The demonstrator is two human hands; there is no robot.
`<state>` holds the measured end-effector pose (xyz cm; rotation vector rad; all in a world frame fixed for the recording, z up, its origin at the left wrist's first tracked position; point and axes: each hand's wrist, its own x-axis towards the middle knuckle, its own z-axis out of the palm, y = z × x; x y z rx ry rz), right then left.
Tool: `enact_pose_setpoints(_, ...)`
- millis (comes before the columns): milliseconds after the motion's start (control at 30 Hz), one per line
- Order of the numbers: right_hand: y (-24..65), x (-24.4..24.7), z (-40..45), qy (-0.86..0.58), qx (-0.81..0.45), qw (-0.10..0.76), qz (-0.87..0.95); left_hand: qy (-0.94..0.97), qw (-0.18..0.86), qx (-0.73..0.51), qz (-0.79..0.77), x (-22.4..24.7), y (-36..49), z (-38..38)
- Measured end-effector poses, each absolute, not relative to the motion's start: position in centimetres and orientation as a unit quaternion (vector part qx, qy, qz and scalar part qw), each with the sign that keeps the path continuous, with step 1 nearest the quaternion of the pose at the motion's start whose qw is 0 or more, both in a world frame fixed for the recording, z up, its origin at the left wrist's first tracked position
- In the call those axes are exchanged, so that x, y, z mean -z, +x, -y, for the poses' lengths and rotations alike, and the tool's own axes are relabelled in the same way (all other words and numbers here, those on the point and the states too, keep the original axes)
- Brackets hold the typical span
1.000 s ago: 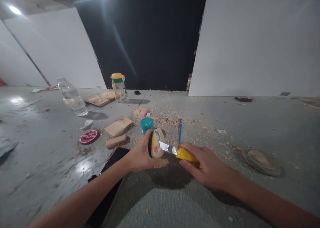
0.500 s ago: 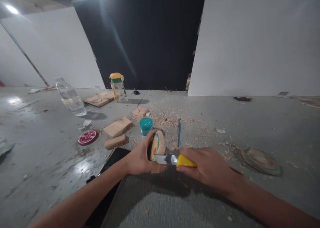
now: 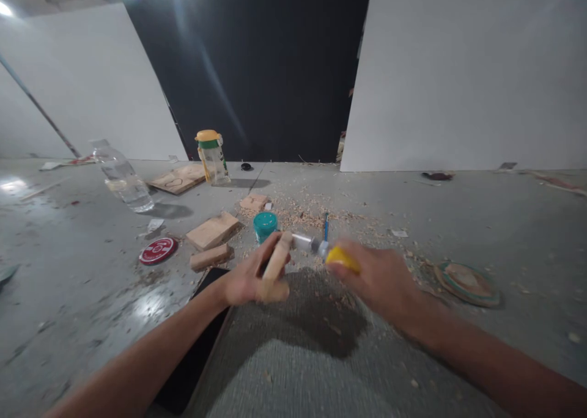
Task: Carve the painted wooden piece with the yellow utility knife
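My left hand is closed around a small pale wooden piece, which stands tilted with its narrow edge facing me. A short block-like part shows at its lower end. In my right hand, blurred by motion, is the yellow handle of a chisel. Its flat metal blade points left, with the tip at the upper end of the wooden piece; whether it touches, I cannot tell. Both hands are above a dark grey textured board. Just beyond the left hand stands a teal-lidded jar.
Wood shavings lie scattered beyond the hands, near a blue pencil-like stick. Leftward are wooden blocks, a red round lid, a water bottle and a yellow-capped bottle. A round painted wooden disc lies right.
The wooden piece has turned from showing its painted face to showing its edge. The chisel has moved from the piece's lower part up to its top. The view has shifted slightly.
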<state>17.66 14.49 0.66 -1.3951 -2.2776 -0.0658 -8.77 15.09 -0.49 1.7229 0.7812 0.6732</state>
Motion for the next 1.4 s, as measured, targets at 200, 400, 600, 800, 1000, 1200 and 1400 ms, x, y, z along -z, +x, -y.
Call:
enact_pose_setpoints(200,22.7,-2.6,-16.7,-0.644,-0.014,0.338,0.686,0.736,0.536,-0.263,-0.319,0.2,-8.0,-14.3)
enact_pose_setpoints(400,18.8,-1.4,-13.0,-0.520,-0.114,0.213,0.819,0.697,0.587,-0.273,-0.307,0.7,-7.7,-14.4)
enact_pose_setpoints(600,16.8,-0.7,-11.1,-0.447,-0.128,0.138,0.874,0.700,0.562,-0.315,-0.308,0.8,-7.2,-14.2)
enact_pose_setpoints(800,16.7,-0.3,-10.8,-0.428,-0.112,0.110,0.890,0.717,0.556,-0.301,-0.293,0.9,-7.1,-14.3)
enact_pose_setpoints(1000,16.7,0.0,-10.7,-0.406,-0.080,0.121,0.902,0.726,0.542,-0.291,-0.307,1.0,-7.4,-14.5)
enact_pose_setpoints(1200,17.3,-0.2,-11.5,-0.451,-0.074,0.143,0.878,0.747,0.518,-0.257,-0.329,0.8,-7.4,-14.0)
enact_pose_setpoints(1400,17.2,-0.8,-11.3,-0.465,-0.129,0.164,0.860,0.729,0.529,-0.291,-0.323,1.2,-7.0,-14.0)
